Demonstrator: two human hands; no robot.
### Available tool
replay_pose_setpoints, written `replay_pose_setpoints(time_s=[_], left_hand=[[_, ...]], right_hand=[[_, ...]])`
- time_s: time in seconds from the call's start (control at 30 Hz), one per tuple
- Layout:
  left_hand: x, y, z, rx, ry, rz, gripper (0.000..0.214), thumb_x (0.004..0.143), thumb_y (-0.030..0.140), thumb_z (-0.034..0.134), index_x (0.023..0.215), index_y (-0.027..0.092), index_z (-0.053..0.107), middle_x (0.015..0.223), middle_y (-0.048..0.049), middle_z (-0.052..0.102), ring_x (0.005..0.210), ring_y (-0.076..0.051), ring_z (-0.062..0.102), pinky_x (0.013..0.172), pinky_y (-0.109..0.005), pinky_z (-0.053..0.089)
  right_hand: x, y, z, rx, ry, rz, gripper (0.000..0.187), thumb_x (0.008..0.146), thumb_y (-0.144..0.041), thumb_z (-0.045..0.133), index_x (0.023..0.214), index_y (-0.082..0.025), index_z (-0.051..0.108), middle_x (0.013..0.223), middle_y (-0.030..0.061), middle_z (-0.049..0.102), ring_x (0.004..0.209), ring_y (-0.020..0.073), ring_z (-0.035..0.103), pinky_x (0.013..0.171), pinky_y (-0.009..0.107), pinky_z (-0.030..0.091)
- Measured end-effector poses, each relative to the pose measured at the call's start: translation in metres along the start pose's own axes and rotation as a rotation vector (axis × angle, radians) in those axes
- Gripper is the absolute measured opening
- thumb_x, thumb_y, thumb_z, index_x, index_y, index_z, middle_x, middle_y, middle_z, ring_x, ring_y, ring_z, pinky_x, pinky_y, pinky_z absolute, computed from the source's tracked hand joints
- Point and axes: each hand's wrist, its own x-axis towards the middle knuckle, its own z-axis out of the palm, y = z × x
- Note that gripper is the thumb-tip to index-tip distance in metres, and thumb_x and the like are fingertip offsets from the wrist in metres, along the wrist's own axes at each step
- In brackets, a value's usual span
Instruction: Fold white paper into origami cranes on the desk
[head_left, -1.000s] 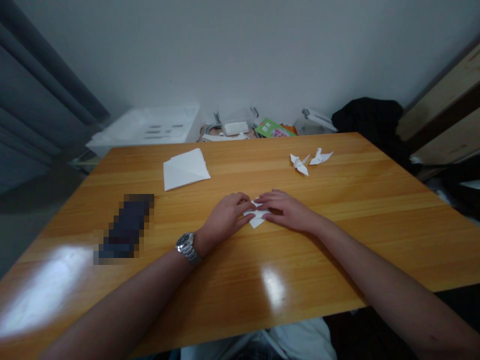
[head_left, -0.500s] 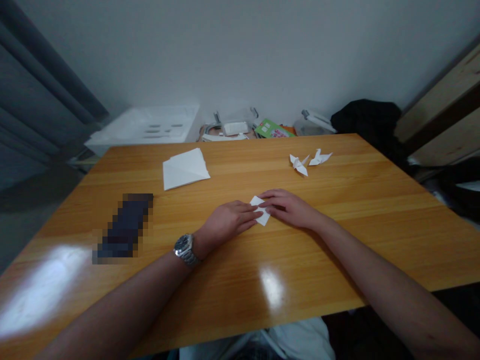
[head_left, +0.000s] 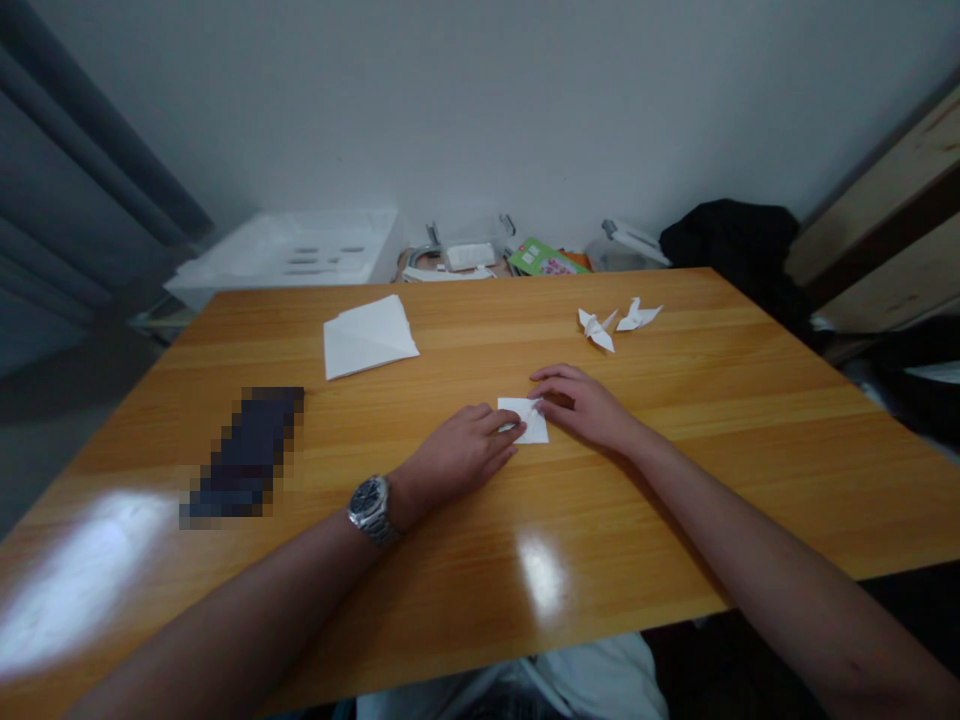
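Note:
A small folded square of white paper (head_left: 534,430) lies on the wooden table in front of me, one edge towards me. My left hand (head_left: 469,448), with a metal watch (head_left: 370,502) on its wrist, rests its outstretched fingers over the paper's left part. Its thumb is hidden. At the upper right corner of the paper, the thumb and index finger of my right hand (head_left: 581,405) close on the edge, while its other fingers curve above. Two white origami cranes (head_left: 598,328) sit beyond my right hand.
A stack of white paper sheets (head_left: 371,338) lies at the back left of the table (head_left: 465,590). Nearer me on the left is a dark, pixelated object (head_left: 247,455). Behind the far edge are a white foam box (head_left: 322,250), a green booklet (head_left: 546,258) and a black cloth-like heap (head_left: 731,235).
The folded paper has turned from a diamond to a square position. My right hand has shifted slightly right and away from my left, uncovering more of the paper.

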Motion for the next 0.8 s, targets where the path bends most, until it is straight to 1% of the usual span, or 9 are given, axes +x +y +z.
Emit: replay_pose_setpoints(time_s=[0.2,0.37,0.57,0.63,0.73,0.8], left_hand=[[0.0001,0.0011,0.0013,-0.003,0.000,-0.002,0.036,0.106,0.029,0.041,0.134,0.015,0.059,0.129,-0.0132,0.065,0.111,-0.025,0.060,0.099,-0.043,0.050],[-0.0007,0.0000,0.0045,0.011,0.022,0.007,0.038,0.105,0.030,0.044,0.134,0.011,0.059,0.131,-0.0135,0.064,0.122,-0.026,0.058,0.109,-0.042,0.047],[-0.0013,-0.0012,0.0065,0.025,0.056,0.002,0.039,0.104,0.037,0.047,0.132,0.013,0.060,0.133,-0.0132,0.064,0.131,-0.029,0.053,0.114,-0.047,0.043],[-0.0018,-0.0008,0.0069,0.007,0.039,-0.014,0.042,0.104,0.038,0.046,0.137,0.014,0.057,0.136,-0.0136,0.062,0.130,-0.028,0.054,0.112,-0.045,0.045],[-0.0028,0.0000,0.0063,-0.015,-0.011,-0.029,0.045,0.104,0.041,0.046,0.144,0.019,0.051,0.141,-0.0133,0.058,0.127,-0.027,0.057,0.107,-0.044,0.049],[-0.0030,0.0003,0.0049,-0.020,-0.027,-0.014,0.045,0.104,0.042,0.046,0.144,0.021,0.051,0.145,-0.0122,0.056,0.129,-0.028,0.056,0.108,-0.044,0.048]], right_hand=[[0.0004,0.0030,0.0006,0.011,0.031,0.040,0.010,0.093,-0.028,0.066,0.094,-0.021,0.073,0.116,0.0100,0.063,0.110,0.0232,0.061,0.100,0.045,0.048],[0.0008,0.0041,0.0021,0.034,0.046,0.050,0.007,0.092,-0.027,0.067,0.092,-0.021,0.071,0.114,0.0095,0.063,0.109,0.0232,0.060,0.100,0.045,0.047],[0.0015,0.0033,0.0023,0.031,0.052,0.054,0.008,0.092,-0.027,0.066,0.089,-0.020,0.069,0.112,0.0101,0.063,0.107,0.0239,0.060,0.099,0.045,0.047],[0.0013,0.0035,0.0023,0.032,0.047,0.057,0.008,0.092,-0.027,0.066,0.090,-0.021,0.069,0.113,0.0102,0.062,0.108,0.0242,0.060,0.099,0.045,0.047],[0.0012,0.0033,0.0024,0.031,0.041,0.059,0.009,0.092,-0.028,0.065,0.090,-0.021,0.069,0.115,0.0104,0.062,0.110,0.0248,0.060,0.100,0.045,0.047],[0.0012,0.0027,0.0026,0.027,0.043,0.059,0.009,0.093,-0.028,0.065,0.090,-0.021,0.069,0.115,0.0104,0.062,0.110,0.0248,0.060,0.100,0.045,0.047]])
